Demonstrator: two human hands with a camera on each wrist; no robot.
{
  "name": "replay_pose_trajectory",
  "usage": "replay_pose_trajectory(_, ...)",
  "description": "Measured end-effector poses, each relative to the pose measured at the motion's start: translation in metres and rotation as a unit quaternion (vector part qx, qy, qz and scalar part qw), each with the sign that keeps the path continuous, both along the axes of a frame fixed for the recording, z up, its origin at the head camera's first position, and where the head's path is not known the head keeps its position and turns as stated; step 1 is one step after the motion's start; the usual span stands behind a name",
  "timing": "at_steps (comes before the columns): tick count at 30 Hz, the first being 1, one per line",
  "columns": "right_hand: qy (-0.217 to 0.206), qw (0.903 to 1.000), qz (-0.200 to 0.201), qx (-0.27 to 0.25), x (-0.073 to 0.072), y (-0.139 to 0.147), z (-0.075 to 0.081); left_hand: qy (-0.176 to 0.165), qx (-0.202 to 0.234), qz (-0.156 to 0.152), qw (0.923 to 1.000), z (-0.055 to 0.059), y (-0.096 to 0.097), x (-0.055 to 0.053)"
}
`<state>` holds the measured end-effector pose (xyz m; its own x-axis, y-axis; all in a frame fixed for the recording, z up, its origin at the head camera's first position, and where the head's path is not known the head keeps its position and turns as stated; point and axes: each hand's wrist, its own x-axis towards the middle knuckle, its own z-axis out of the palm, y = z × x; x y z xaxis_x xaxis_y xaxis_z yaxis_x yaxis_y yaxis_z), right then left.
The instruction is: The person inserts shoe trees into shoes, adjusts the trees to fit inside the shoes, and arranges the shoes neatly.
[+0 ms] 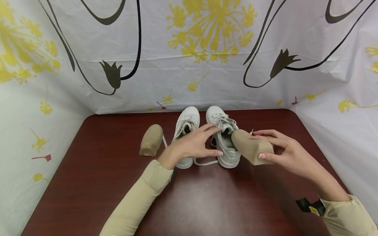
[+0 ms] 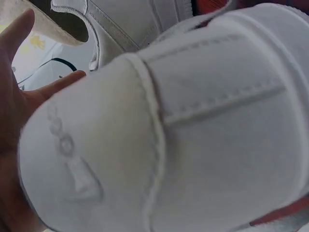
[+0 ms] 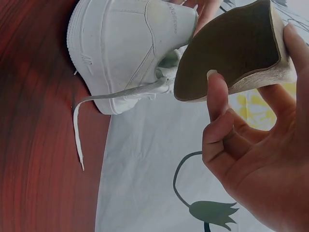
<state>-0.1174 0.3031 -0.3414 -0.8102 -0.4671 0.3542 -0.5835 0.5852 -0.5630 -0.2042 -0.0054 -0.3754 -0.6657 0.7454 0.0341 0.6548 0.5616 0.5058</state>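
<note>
A beige moulded shoe insert (image 1: pixel 246 146), hollow underneath in the right wrist view, is pinched between the thumb and fingers of my right hand (image 1: pixel 284 150). Its rounded end tilts toward the opening of the right white sneaker (image 1: pixel 229 159). Over that sneaker's left side reaches my left hand (image 1: pixel 195 143), thumb and fingers spread apart, holding nothing; whether the fingertips touch the shoe I cannot tell. Beneath the left forearm and hand stands the left white sneaker (image 1: pixel 189 114), partly hidden. Its heel (image 2: pixel 106 140) fills most of the left wrist view.
A second beige insert (image 1: pixel 151 140) lies on the dark red table (image 1: pixel 112 177), left of the shoes. Loose white laces (image 3: pixel 77 130) trail from the sneakers. Behind the table hangs a white patterned sheet (image 1: pixel 165 75), which also covers both sides.
</note>
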Motion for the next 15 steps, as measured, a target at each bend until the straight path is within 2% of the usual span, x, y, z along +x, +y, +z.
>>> replay_pose_trajectory(7,-0.019,0.9997,-0.006,0.014,-0.002,-0.003,0.001,-0.031,-0.007,0.019,0.9993,0.001,0.009,0.005)
replay_pose_trajectory(10,-0.021,0.9996,-0.008,0.018,-0.003,-0.004,0.001,-0.028,-0.013,0.023,0.9993,0.002,0.013,0.007)
replay_pose_trajectory(15,-0.021,0.9994,-0.015,0.022,-0.003,-0.006,0.002,-0.013,-0.031,0.010,0.9994,0.004,0.020,0.009)
